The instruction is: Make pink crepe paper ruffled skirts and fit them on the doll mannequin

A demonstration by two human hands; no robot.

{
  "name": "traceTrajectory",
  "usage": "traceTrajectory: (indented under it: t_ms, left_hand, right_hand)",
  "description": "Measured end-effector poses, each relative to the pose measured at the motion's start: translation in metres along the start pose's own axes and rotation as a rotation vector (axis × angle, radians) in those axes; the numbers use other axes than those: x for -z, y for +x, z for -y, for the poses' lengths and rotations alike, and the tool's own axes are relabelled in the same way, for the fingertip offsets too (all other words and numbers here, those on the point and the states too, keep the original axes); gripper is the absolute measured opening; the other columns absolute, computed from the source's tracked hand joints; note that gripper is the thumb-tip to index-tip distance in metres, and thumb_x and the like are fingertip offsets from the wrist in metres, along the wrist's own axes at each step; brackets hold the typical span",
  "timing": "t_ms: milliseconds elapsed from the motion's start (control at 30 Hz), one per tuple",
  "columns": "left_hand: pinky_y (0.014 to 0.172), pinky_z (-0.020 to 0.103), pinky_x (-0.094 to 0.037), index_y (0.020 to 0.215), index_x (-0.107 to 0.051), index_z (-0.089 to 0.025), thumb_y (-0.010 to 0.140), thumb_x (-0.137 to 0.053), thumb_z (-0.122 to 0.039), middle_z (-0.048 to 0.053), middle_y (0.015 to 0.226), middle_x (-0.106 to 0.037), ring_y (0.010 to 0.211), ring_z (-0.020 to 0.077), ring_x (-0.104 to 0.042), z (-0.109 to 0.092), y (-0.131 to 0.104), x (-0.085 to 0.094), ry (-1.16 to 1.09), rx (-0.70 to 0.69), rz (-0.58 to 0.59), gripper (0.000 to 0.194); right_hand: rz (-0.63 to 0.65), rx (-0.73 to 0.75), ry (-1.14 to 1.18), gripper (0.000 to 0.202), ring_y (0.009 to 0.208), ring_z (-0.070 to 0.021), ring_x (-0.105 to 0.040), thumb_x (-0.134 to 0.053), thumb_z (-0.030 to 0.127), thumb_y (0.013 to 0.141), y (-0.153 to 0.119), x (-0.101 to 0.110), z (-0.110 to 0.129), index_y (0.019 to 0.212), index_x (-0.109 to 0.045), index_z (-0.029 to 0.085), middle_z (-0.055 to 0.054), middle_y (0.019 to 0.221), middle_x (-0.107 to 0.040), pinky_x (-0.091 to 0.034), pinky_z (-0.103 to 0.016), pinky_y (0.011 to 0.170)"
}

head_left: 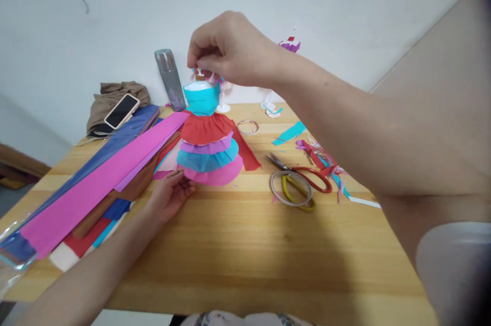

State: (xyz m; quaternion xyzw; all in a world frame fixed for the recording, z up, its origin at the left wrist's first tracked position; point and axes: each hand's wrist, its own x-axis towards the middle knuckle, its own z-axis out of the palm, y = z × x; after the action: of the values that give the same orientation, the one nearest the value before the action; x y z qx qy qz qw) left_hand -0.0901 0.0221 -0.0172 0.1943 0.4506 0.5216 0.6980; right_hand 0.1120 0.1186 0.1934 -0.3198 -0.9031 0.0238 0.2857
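A layered crepe-paper dress [210,159] stands upright over the middle of the table, with a turquoise bodice and ruffled tiers of red, purple, blue and pink. My right hand [236,49] is closed in a pinch at its top; a small white and brown part [200,78] shows below the fingertips, and the fingers hide the rest. Low on the left, my left hand [171,195] has its thumb and forefinger closed at the edge of the pink bottom tier. Behind the dress lies a red paper strip [246,149].
Coloured paper sheets [103,170] cover the table's left side, near a phone [123,111] on brown cloth and a grey flask [171,83]. To the right lie scissors [284,163], a tape roll [290,189], turquoise paper [289,133] and paper scraps [326,162].
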Motion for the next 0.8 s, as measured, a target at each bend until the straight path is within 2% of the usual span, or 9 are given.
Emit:
traceTrajectory:
  t_ms: [167,433,533,633,700,800]
  left_hand:
    - [0.051,0.019,-0.055,0.085,-0.065,-0.007,0.095,-0.041,-0.005,0.007,0.068,-0.066,0.055,0.0106,-0.065,-0.001,-0.004,-0.003,0.023,0.016,-0.031,0.027]
    - [0.050,0.020,-0.053,0.083,-0.065,-0.007,0.095,-0.041,-0.004,0.007,0.068,-0.066,0.054,0.0111,-0.065,-0.001,-0.005,-0.005,0.056,0.018,-0.043,0.027]
    - [0.050,0.020,-0.053,0.082,-0.066,-0.007,0.093,-0.042,-0.003,0.007,0.067,-0.066,0.053,0.0113,-0.064,-0.001,-0.007,-0.006,0.072,0.012,-0.029,0.027]
    - [0.051,0.021,-0.052,0.081,-0.066,-0.007,0.092,-0.045,-0.004,0.008,0.068,-0.067,0.054,0.0123,-0.064,0.000,-0.009,-0.006,0.098,0.002,-0.005,0.025]
    - [0.051,0.022,-0.052,0.081,-0.067,-0.007,0.090,-0.047,-0.004,0.009,0.068,-0.068,0.055,0.0131,-0.064,0.002,-0.009,-0.006,0.123,-0.003,0.017,0.022]
    - [0.052,0.023,-0.051,0.080,-0.068,-0.007,0.085,-0.055,-0.006,0.009,0.068,-0.068,0.055,0.0138,-0.064,0.003,-0.010,-0.006,0.167,-0.008,0.051,0.014]
  right_hand:
    - [-0.007,-0.021,-0.091,0.039,0.092,-0.0085,-0.068,-0.038,0.010,0.084,0.017,-0.002,-0.012,0.104,-0.071,0.002,-0.001,0.101,-0.075,-0.047,-0.026,0.090]
    - [-0.084,-0.087,-0.138,0.048,0.093,-0.0061,-0.066,-0.031,0.023,0.089,0.027,-0.019,-0.035,0.106,-0.063,-0.009,-0.002,0.092,-0.074,-0.043,-0.019,0.080]
    - [-0.082,-0.126,-0.148,0.040,0.098,-0.0086,-0.066,-0.041,0.022,0.091,0.024,-0.018,-0.034,0.110,-0.065,-0.003,-0.002,0.099,-0.075,-0.044,-0.019,0.084]
    - [-0.068,-0.142,-0.199,0.028,0.105,-0.0120,-0.065,-0.053,0.012,0.089,0.020,-0.017,-0.031,0.110,-0.069,0.006,-0.003,0.109,-0.075,-0.045,-0.022,0.092]
    - [-0.066,-0.126,-0.214,0.030,0.104,-0.0136,-0.065,-0.055,0.009,0.087,0.018,-0.017,-0.030,0.114,-0.069,0.007,-0.006,0.110,-0.074,-0.046,-0.025,0.094]
    - [-0.093,-0.097,-0.200,0.037,0.098,-0.0153,-0.064,-0.055,0.013,0.086,0.013,-0.015,-0.030,0.121,-0.067,0.008,-0.008,0.111,-0.072,-0.046,-0.029,0.091]
